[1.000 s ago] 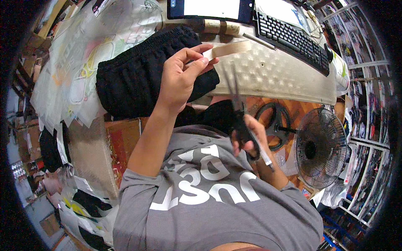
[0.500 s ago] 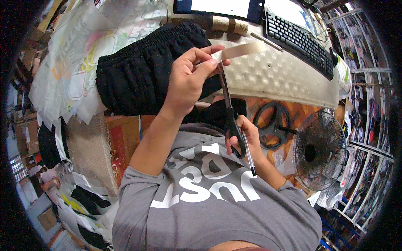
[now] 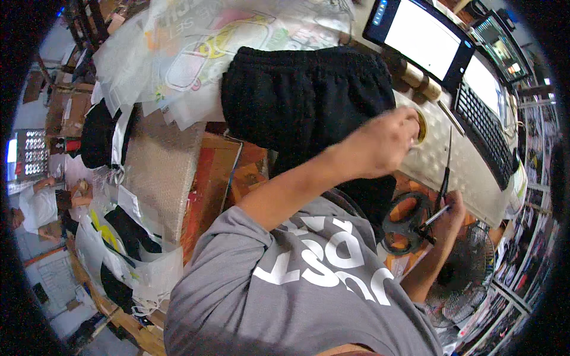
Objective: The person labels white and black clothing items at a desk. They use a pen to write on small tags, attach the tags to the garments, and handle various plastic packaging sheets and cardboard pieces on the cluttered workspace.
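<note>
My left hand, slightly blurred, reaches over the table edge with its fingers curled at a yellowish roll of tape, seen partly from the side. My right hand is closed on a pair of black-handled scissors, whose blades point up and away toward the table. A slim pen is held in the same hand and juts out to the left. Folded black shorts with a gathered waistband lie on the table to the left of the roll, their lower part close beneath my left forearm.
Printed clear plastic bags cover the table's far left. A tablet, a cardboard tube and a black keyboard stand at the back right. A fan stands below my right arm. At far left, another person shows.
The view has turned, so the table things sit further right. My left hand has moved away from the scissors' tips with the tape roll. Scissors and pen remain in my right hand.
</note>
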Motion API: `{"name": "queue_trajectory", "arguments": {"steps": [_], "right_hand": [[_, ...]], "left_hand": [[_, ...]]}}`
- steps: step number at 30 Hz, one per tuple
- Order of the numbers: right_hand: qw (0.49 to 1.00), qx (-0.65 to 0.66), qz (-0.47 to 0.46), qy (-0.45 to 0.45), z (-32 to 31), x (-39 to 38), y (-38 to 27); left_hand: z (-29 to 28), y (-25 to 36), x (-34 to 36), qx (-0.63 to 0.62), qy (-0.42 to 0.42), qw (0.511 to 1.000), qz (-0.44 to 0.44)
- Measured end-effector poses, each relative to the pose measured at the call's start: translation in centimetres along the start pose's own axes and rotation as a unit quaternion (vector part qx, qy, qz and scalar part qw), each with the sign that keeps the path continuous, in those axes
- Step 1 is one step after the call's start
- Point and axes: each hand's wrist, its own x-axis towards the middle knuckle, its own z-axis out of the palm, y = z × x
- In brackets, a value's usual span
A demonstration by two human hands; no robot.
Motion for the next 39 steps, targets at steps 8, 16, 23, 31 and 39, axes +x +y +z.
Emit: {"name": "queue_trajectory", "arguments": {"steps": [8, 16, 23, 31, 39], "right_hand": [[0.992, 0.045, 0.117, -0.028, -3.2, 4.5, 4.0], [0.987, -0.085, -0.14, 0.007, 1.5, 7.9, -5.4], [0.937, 0.112, -0.317, -0.1, 12.7, 10.7, -19.7], [0.917, 0.02, -0.398, 0.015, 21.2, 11.8, -22.0], [0.907, 0.088, -0.407, -0.063, 18.1, 12.9, -18.9]], "left_hand": [[-25.4, -7.2, -5.0, 0.351, -0.085, 0.907, -0.216], [-26.2, -9.7, -2.8, 0.275, -0.256, 0.883, -0.282], [-24.3, -9.1, -2.1, 0.368, -0.237, 0.849, -0.296], [-24.3, -8.6, -3.7, 0.309, -0.131, 0.877, -0.345], [-19.4, -5.1, -6.2, 0.116, 0.051, 0.923, -0.364]]}}
